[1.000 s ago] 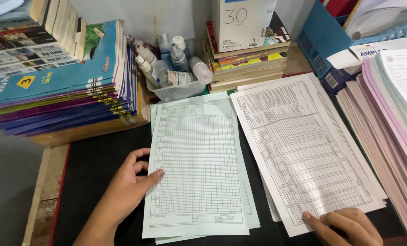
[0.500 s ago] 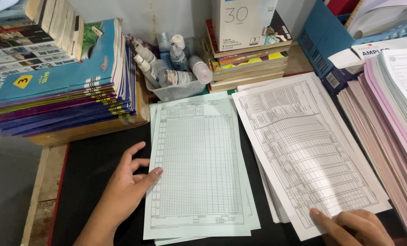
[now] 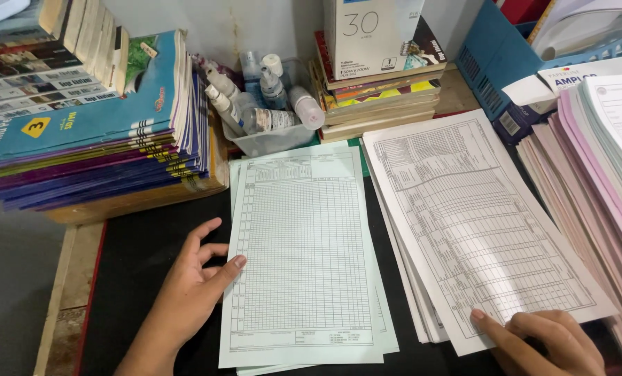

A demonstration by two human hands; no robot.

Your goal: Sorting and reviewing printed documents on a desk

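White printed form is lying on top of a small white paper stack, just right of the pale green form, angled so its far end is tilting toward the green form and its near corner is pointing away from it. Right hand is resting at the white form's near edge, fingers curled and pressing down on the sheet; not pinching it as far as I can see, palm partly cut off by the frame. Green form is sitting on a few more green sheets, all on the black mat. Left hand is lying open and flat on the mat just left of the green form, thumb tip touching the form's left edge, other fingers spread loosely, gripping nothing. Beyond the green form: a clear tub of small spray bottles, touching or nearly touching the form's far edge. Left of that tub, a tall pile of thin books on a wooden board. Right of the tub, a shorter book pile with a white carton standing on it. Far right of the green form, past the white form, a thick stack of pink and white papers, and behind it a blue basket.
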